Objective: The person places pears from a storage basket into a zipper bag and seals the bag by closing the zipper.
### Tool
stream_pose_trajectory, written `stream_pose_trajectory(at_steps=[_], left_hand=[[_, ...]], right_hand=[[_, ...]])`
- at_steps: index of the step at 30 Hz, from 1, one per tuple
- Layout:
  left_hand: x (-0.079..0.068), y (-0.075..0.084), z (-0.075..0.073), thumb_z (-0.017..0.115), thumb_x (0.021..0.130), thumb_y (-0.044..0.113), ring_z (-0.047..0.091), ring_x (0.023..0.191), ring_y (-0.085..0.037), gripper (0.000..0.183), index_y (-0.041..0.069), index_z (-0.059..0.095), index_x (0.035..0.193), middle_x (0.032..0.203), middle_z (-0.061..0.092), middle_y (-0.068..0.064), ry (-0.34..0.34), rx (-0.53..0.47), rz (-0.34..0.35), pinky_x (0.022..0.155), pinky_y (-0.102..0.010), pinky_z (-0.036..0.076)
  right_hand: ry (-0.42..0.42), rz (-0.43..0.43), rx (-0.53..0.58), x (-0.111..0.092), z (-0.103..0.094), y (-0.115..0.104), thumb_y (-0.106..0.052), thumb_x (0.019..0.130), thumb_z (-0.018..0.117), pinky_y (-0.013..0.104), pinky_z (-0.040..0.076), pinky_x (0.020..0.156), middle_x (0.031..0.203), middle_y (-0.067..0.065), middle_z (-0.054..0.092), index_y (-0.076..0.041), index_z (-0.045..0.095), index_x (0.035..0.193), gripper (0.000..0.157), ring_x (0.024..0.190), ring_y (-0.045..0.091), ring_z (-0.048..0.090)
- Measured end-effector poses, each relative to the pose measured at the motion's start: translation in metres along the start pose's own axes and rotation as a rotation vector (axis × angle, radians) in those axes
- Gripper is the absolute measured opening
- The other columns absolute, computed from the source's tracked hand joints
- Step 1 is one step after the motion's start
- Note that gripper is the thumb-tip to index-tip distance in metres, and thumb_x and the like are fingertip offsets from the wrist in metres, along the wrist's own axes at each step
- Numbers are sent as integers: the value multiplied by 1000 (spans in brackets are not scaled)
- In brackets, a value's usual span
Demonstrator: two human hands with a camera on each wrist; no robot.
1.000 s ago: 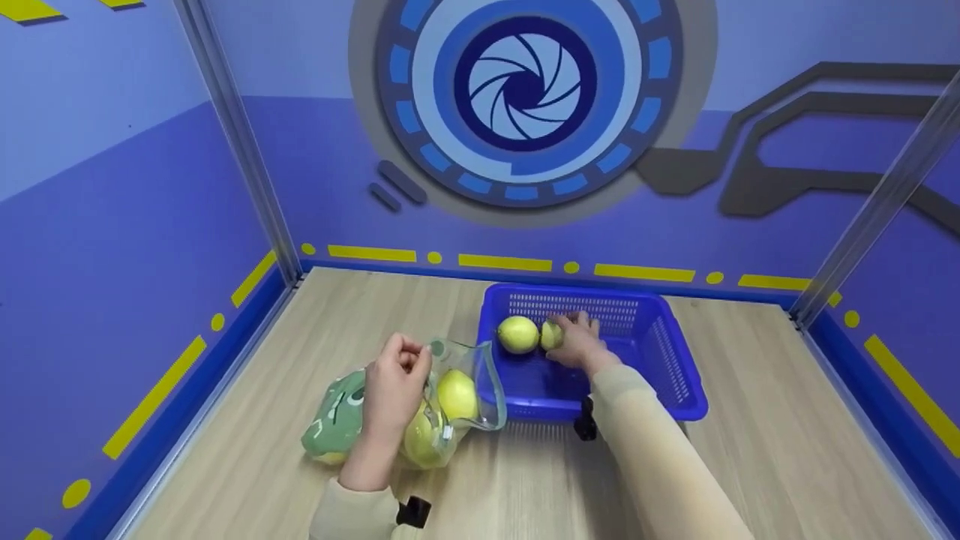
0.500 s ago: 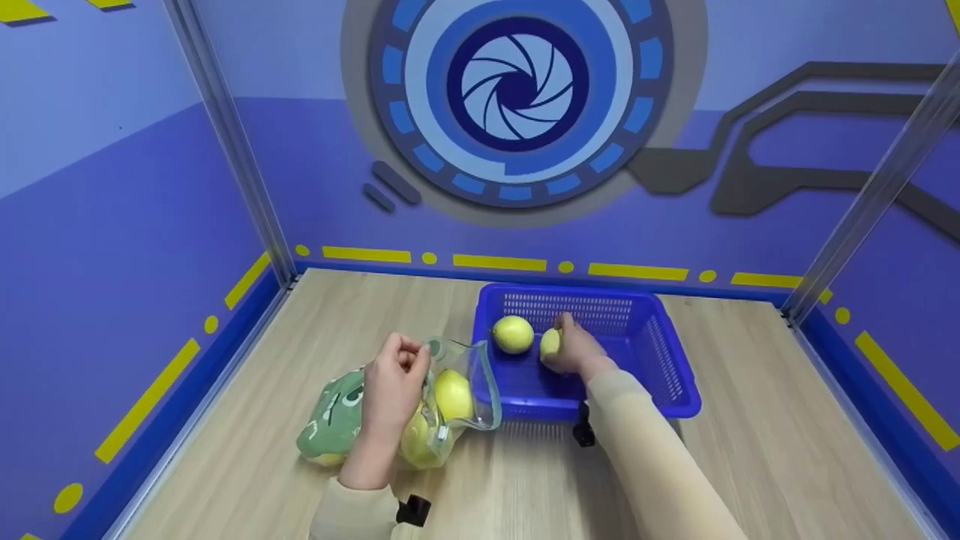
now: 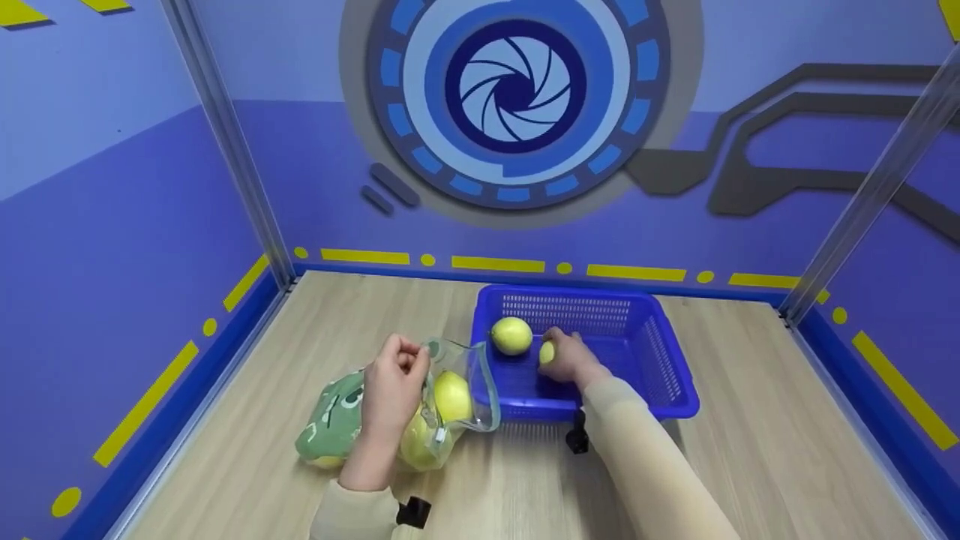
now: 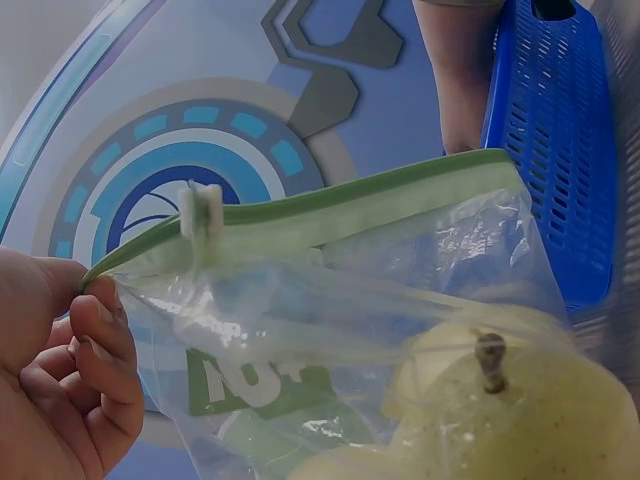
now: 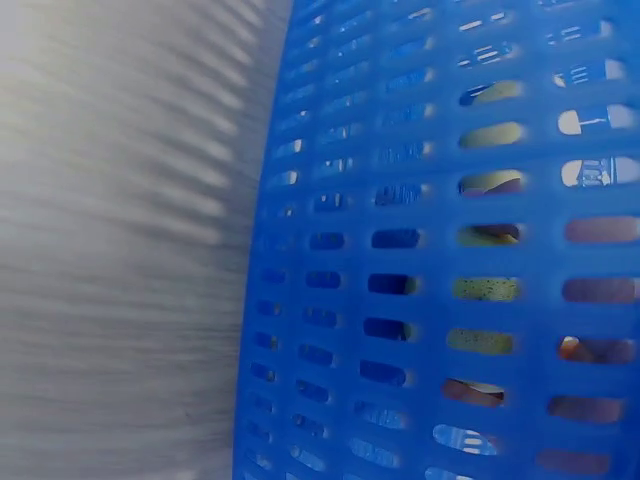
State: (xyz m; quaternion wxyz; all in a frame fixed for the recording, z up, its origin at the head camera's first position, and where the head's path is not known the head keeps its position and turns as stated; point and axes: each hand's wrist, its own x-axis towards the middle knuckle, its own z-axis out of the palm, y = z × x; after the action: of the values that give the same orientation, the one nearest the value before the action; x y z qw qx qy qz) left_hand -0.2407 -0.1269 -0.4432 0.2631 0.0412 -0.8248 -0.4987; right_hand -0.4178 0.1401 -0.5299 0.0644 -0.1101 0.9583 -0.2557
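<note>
My left hand [image 3: 391, 394] pinches the open mouth of a clear zip bag [image 4: 300, 290] by its green edge, near the white slider [image 4: 201, 212]. The bag lies on the table, its body printed with a green cartoon face, and yellow-green pears [image 3: 452, 396] show through the plastic. Inside the blue basket [image 3: 679, 360], my right hand [image 3: 573, 358] has its fingers curled round a pear [image 3: 547, 352], mostly covered by the hand. A second pear [image 3: 511, 336] sits just left of it. In the right wrist view, the basket's slotted wall [image 5: 350, 230] hides most of that hand.
The basket stands at the back of the wooden table [image 3: 750, 420], right of the bag, whose mouth meets its left rim. Blue-purple panels [image 3: 150, 300] enclose the table at the back and both sides, with metal posts [image 3: 232, 142] at the corners.
My right hand has closed round the right-hand pear and shifted slightly toward me within the basket. The left hand keeps its pinch on the bag. The head view has drifted slightly.
</note>
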Motion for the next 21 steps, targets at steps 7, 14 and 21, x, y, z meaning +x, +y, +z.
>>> stream_pose_trajectory(at_steps=[7,14,21], left_hand=[[0,1,0,67,97,9,47,56,-9,8,5,62,92,66,61,0,10,20,-1,53,-21,38],[-1,1,1,67,97,8,48,58,-10,8,5,62,92,66,60,0,6,26,-15,53,-21,38],[0,2,2,67,97,9,48,59,-10,8,5,62,93,67,60,0,4,24,-17,55,-21,39]], right_hand=[[15,27,43,2,-1,4,-18,78,82,54,48,103,127,23,64,-10,58,134,62,126,42,56],[44,-2,69,3,-3,4,-18,78,81,51,51,96,121,23,64,-8,58,134,62,109,36,60],[78,-63,134,0,-10,-6,-19,79,83,49,53,89,121,24,63,-5,58,134,62,104,34,59]])
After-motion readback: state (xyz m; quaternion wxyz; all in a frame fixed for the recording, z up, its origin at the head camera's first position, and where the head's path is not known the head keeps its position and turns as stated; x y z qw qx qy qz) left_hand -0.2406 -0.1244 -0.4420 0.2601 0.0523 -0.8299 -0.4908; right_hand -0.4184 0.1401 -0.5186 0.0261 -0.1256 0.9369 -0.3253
